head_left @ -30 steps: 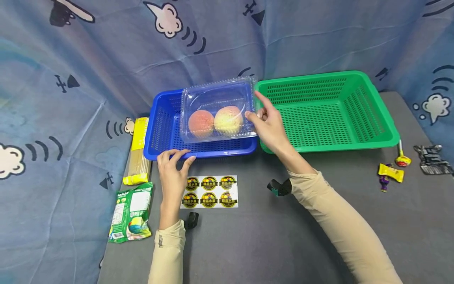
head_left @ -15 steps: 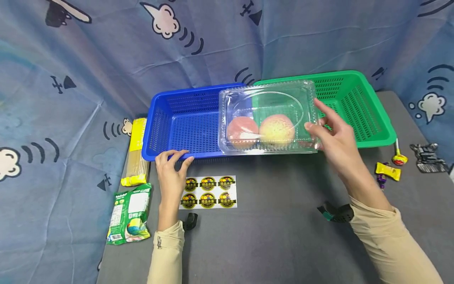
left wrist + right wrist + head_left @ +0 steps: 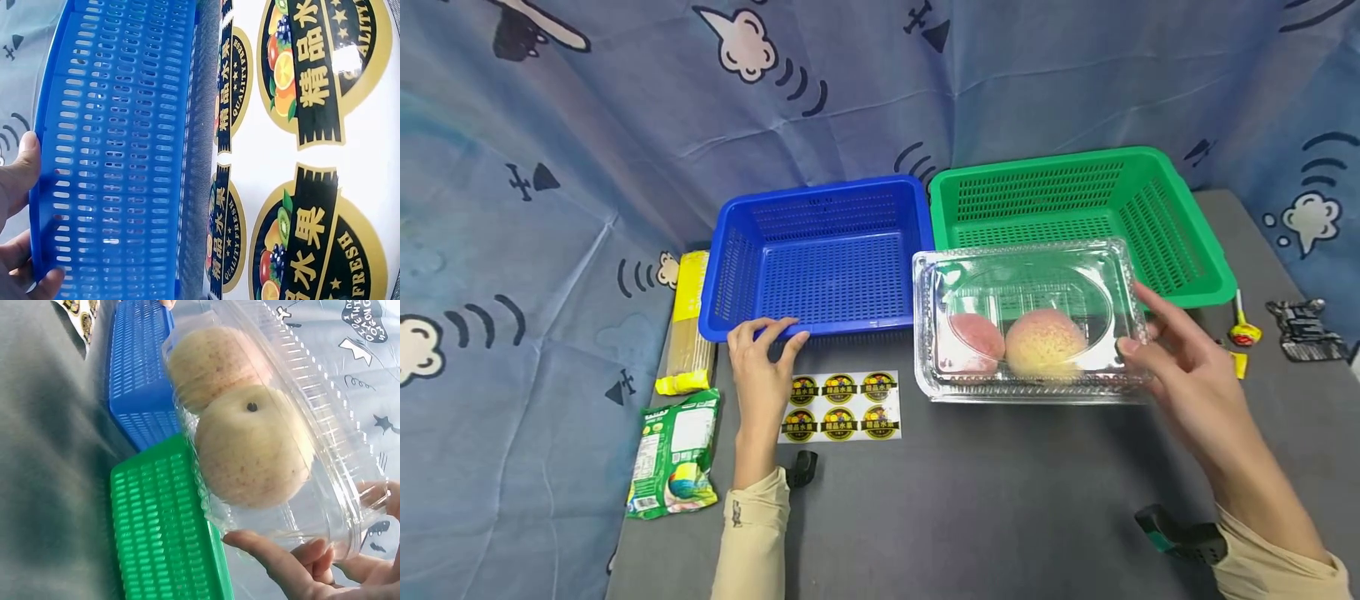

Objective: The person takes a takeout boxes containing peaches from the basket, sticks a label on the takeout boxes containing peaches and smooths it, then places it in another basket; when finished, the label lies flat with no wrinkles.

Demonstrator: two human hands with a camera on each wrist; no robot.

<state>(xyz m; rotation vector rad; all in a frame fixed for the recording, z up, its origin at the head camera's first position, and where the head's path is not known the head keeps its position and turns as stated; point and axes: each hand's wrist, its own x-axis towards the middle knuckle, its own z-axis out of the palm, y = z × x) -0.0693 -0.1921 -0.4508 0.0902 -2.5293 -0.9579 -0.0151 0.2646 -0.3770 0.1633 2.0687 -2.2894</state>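
In the head view my right hand (image 3: 1195, 375) grips the right end of a clear plastic clamshell box (image 3: 1037, 275), thumb on top. Two peaches (image 3: 1045, 342) lie inside it, one redder than the other. The box is held above the table, in front of the green basket (image 3: 1183, 237) and overlapping its near rim in view. My left hand (image 3: 763, 362) holds the near rim of the blue basket (image 3: 835, 275); in the left wrist view, fingers and thumb sit on either side of that rim (image 3: 37, 206).
A sheet of round fruit stickers (image 3: 842, 407) lies before the blue basket. To the left are a yellow noodle pack (image 3: 688, 325) and a green snack bag (image 3: 673, 454). A lollipop (image 3: 1243, 333) and a black wrapper (image 3: 1307, 329) lie at right. A patterned curtain (image 3: 850, 83) hangs behind.
My right hand has carried the clamshell box with the peaches from over the blue basket rightward and nearer, past the green basket's near rim. My left hand stays on the blue rim.
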